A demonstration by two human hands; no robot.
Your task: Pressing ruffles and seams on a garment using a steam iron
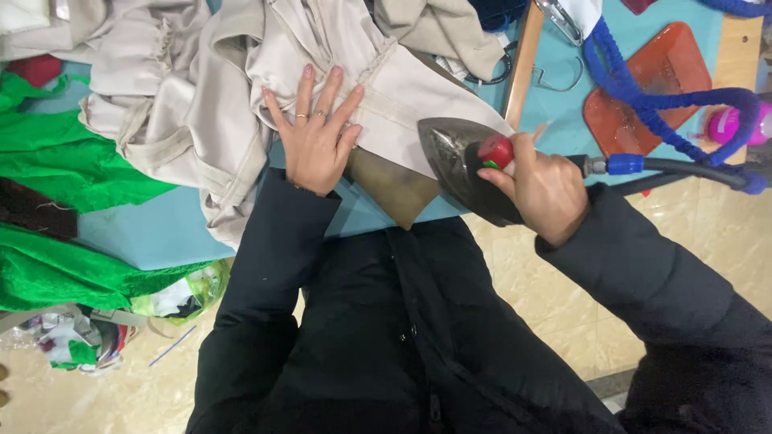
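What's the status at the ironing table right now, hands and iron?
Left hand flat, fingers spread, pinning beige garment. Right hand gripping steam iron at garment's edge. Green fabric off to one side, blue hose behind, neither in the way.

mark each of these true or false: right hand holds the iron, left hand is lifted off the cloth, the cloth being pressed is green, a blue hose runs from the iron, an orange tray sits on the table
1. The right hand grips the iron. True.
2. The left hand is lifted off the cloth. False: it lies flat on the beige garment.
3. The pressed cloth is green. False: it is beige; green fabric lies aside.
4. A blue hose runs from the iron. True.
5. An orange tray sits on the table. True.
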